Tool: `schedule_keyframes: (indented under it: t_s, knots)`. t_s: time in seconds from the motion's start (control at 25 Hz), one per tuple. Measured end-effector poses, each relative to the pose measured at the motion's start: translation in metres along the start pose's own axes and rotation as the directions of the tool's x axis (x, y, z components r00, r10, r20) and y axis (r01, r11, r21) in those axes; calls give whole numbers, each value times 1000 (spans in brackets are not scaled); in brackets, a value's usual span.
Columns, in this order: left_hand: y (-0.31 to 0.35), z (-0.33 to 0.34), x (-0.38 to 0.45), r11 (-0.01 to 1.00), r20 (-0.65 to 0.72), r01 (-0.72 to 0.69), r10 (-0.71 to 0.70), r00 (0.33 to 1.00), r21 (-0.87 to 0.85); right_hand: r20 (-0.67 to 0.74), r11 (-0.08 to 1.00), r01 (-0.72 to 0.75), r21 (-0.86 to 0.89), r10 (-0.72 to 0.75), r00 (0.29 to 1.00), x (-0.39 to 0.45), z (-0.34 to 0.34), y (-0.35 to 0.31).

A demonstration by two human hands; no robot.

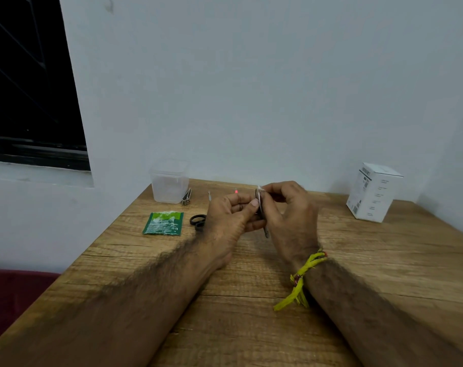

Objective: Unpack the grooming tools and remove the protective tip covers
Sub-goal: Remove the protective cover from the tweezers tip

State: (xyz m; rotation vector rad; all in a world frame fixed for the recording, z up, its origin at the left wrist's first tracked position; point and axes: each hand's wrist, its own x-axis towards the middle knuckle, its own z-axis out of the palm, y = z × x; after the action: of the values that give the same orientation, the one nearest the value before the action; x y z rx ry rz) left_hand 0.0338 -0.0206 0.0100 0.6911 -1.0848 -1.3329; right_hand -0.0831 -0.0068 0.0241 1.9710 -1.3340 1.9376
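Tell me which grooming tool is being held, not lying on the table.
The slim metal tool pinched between left hand and right hand. The black-handled scissors and nail clipper lie on the table, untouched.

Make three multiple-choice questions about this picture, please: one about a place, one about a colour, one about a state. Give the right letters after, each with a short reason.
1. Where does the green packet lie on the table?
A. In front of the clear plastic container
B. On top of the white box
C. Under the right wrist

2. What colour is the thread band on the right wrist?
A. Blue
B. Yellow
C. Black

3. What are the hands doing?
A. Both lie flat on the table
B. Only the left hand holds something
C. The left hand and the right hand both hold a slim metal tool

Answers: 1 A, it lies nearer the camera than the container. 2 B, the strands are yellow. 3 C, fingers of both hands pinch it.
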Motion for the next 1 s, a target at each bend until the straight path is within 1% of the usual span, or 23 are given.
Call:
schedule_keyframes:
  t_s: [0.12,0.36,0.52,0.64,0.76,1.0]
  knots:
    - [1,0,0,1000,-12,-8,8,1000,1,50,999,37,-33,-35,998,0,-1,3]
    - [2,1,-1,999,-16,-13,14,1000,32,31,997,67,-28,-66,997,0,-2,4]
    - [2,0,0,1000,-39,-2,3,999,23,91,993,111,-45,-107,990,0,-3,7]
    - [2,-1,0,999,-30,0,1,1000,46,95,989,140,-56,-134,986,0,-4,10]
    - [0,-2,1,999,-36,8,-7,999,33,130,981,177,-75,-166,977,-1,-5,11]
    - [0,-1,1,997,-28,5,-3,1000,76,131,982,179,-61,-170,977,-2,-7,13]
